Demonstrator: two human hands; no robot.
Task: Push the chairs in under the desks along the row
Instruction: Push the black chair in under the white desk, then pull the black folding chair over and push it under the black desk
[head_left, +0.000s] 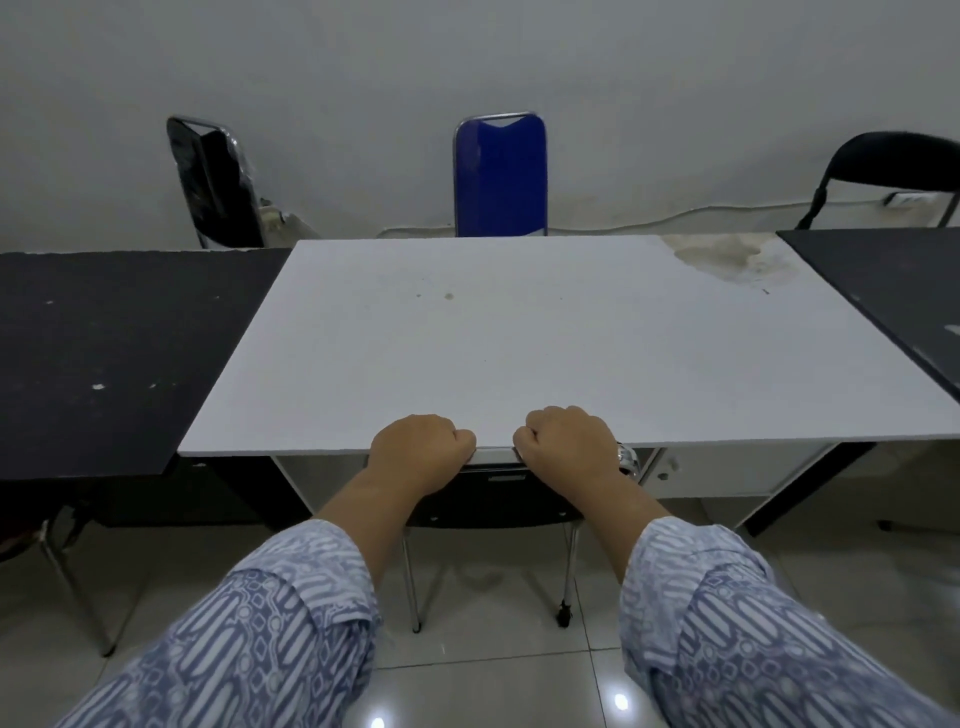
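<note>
Left hand (422, 448): fingers curled round the top rail of the chair (493, 501), at the white desk (493, 338) near edge.
Chair: seat mostly under; back just beside that edge.
Right hand (570, 441): same curled grip; pushing further could pinch knuckles against the edge.

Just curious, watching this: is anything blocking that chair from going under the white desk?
Nothing visible does. The left hand and right hand grip the chair by its top rail, already at the front edge of the white desk. Under the desk is mostly hidden.
</note>
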